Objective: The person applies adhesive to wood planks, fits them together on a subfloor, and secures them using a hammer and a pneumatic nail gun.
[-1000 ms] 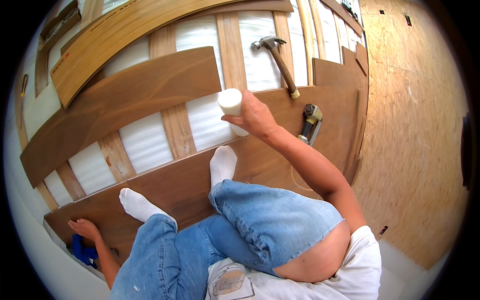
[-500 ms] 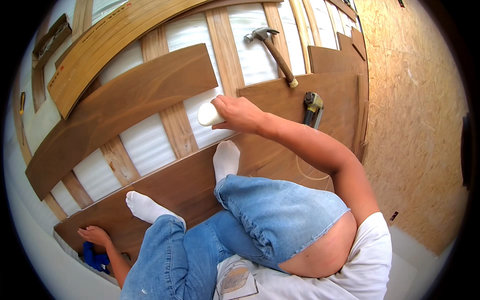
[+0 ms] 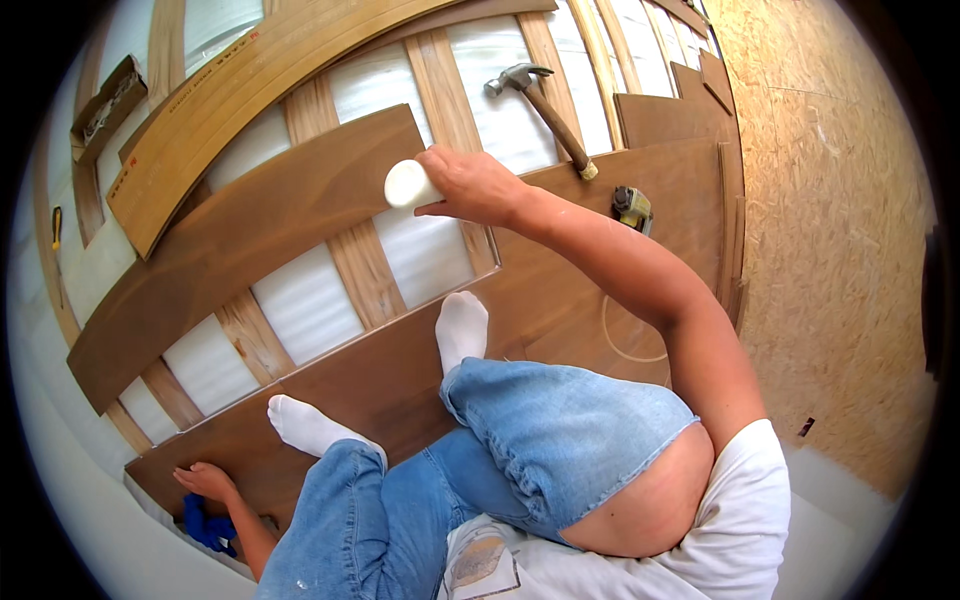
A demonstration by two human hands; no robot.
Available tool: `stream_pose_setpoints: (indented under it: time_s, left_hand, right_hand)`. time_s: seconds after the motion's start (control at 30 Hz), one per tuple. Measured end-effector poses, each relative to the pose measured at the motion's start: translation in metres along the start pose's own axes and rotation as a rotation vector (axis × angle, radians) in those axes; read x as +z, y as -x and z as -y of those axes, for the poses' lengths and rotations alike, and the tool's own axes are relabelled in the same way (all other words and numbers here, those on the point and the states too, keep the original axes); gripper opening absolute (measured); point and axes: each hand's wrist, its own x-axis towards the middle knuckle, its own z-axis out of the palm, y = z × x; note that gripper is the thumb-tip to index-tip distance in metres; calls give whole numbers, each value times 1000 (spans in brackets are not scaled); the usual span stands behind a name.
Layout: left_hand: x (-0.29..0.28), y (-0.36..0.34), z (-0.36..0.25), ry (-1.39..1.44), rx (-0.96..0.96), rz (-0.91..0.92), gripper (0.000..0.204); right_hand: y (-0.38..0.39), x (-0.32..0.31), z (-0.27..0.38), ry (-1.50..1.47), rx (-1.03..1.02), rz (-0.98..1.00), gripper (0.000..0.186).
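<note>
My right hand (image 3: 475, 188) is closed around a white plastic bottle (image 3: 408, 185), held tilted with its round end toward the left. The bottle is over the right end of a loose brown floor plank (image 3: 260, 235) that lies across the wooden battens (image 3: 365, 275). At lower left my left hand (image 3: 207, 481) rests on the laid brown flooring (image 3: 385, 405) near its end, fingers stretched out and holding nothing. Something blue (image 3: 207, 525) lies just beside that hand. My socked feet stand on the same flooring.
A claw hammer (image 3: 548, 112) lies across the battens and flooring edge. My right forearm partly hides a yellow-black nailer (image 3: 632, 207). Cardboard packaging (image 3: 245, 90) and an open box (image 3: 107, 108) lie at far left, a yellow-handled tool (image 3: 57, 228) nearer. Chipboard (image 3: 835, 220) is at right.
My right hand has carried the bottle farther away and to the left, from above the white underlay to the loose plank's end. My left hand stays on the flooring. The view shifts slightly.
</note>
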Motion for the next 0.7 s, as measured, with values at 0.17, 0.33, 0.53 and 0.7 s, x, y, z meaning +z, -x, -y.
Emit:
stream_pose_setpoints:
  time_s: [0.17, 0.33, 0.53, 0.7]
  left_hand:
    - [-51, -24, -106, 127, 84, 85, 51]
    - [-71, -86, -234, 515, 498, 101, 48]
    - [-81, -130, -346, 454, 786, 277, 59]
    - [-80, -145, -374, 395, 776, 352, 77]
  right_hand:
    - [12, -25, -20, 34, 151, -277, 54]
    - [-13, -39, -65, 188, 8, -457, 50]
    - [-9, -38, -110, 544, 144, -292, 31]
    - [7, -45, -197, 606, 470, -284, 43]
